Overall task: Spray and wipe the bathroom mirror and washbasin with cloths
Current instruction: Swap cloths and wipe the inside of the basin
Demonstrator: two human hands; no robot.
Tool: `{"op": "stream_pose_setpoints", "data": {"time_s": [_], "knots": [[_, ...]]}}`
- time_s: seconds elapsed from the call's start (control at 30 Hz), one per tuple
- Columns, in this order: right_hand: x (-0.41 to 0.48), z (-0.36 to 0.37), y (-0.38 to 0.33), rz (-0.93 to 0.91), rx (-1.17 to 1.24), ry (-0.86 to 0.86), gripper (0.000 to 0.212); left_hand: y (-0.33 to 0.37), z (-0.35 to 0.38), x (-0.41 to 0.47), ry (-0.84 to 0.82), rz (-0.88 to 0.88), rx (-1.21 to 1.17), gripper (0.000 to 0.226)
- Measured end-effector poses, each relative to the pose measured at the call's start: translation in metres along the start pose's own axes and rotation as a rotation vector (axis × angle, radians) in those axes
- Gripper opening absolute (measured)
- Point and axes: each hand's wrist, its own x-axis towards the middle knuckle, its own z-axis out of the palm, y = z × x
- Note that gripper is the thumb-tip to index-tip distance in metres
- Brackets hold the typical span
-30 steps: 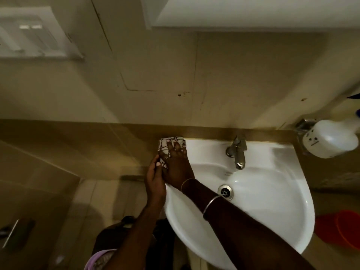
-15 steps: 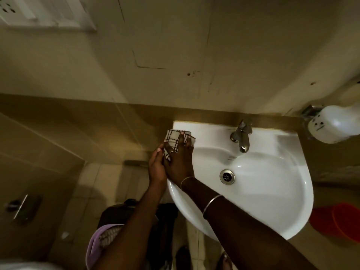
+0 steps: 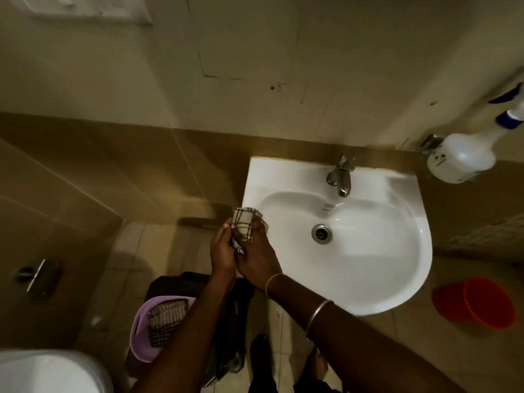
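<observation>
While both hands gripped the checked cloth (image 3: 243, 224), it pressed against the washbasin (image 3: 368, 265) left rim. Left hand (image 3: 222, 255) touched right hand (image 3: 256, 260).

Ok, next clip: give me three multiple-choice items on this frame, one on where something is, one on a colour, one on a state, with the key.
1. Where is the checked cloth?
A. At the left rim of the washbasin, held by both hands
B. Draped over the tap
C. Lying on the floor

2. What colour is the bucket on the floor to the right of the basin?
A. Blue
B. Red-orange
C. Green

3. What is the state of the tap?
A. Running hard
B. Covered by a cloth
C. No water seen coming out

Key: 1 A, the left hand and right hand both grip the cloth by the basin's left edge. 2 B, the bucket is plainly red-orange. 3 C, no stream shows below the spout, and the bowl shows no pooled water around the drain.
</observation>
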Motion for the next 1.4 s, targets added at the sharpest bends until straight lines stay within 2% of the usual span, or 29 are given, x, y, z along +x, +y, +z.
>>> {"op": "stream_pose_setpoints", "data": {"time_s": [0.17,0.23,0.4,0.53,0.67,0.8,0.87,0.97,1.1,1.3,1.4], "knots": [[-0.036,-0.010,-0.001,-0.165,-0.143,-0.024,0.067,0.000,-0.004,-0.018,0.022,-0.055,-0.036,0.032],[-0.034,-0.008,0.000,-0.149,-0.151,-0.051,0.067,-0.001,-0.006,-0.017,0.023,-0.043,-0.029,0.033],[0.031,-0.001,-0.007,0.050,-0.076,-0.010,0.066,0.005,-0.005,-0.004,0.057,-0.086,-0.065,0.029],[0.088,-0.008,-0.020,0.242,-0.034,0.157,0.067,0.006,-0.003,0.006,0.021,-0.081,-0.033,0.032],[0.107,-0.009,-0.028,0.429,0.021,0.293,0.064,0.007,-0.001,0.010,-0.003,-0.069,-0.011,0.033],[0.084,-0.009,-0.021,0.286,0.101,0.214,0.062,0.009,-0.002,0.006,-0.025,-0.064,-0.017,0.037],[0.060,-0.007,-0.016,0.176,0.071,0.143,0.063,0.011,-0.001,0.003,-0.008,-0.086,-0.024,0.040],[0.028,-0.006,-0.009,0.114,0.058,0.062,0.059,0.009,0.001,-0.012,0.024,-0.093,-0.030,0.036],[-0.007,-0.010,0.003,0.041,-0.021,-0.039,0.063,0.001,0.000,-0.035,0.017,0.002,0.039,0.029],[-0.066,-0.032,0.015,-0.106,-0.074,-0.082,0.071,-0.027,-0.011,-0.056,0.020,0.071,0.300,0.034],[-0.093,-0.045,0.028,-0.201,-0.074,-0.065,0.066,-0.030,-0.010,-0.071,0.033,0.186,0.477,0.034]]}}
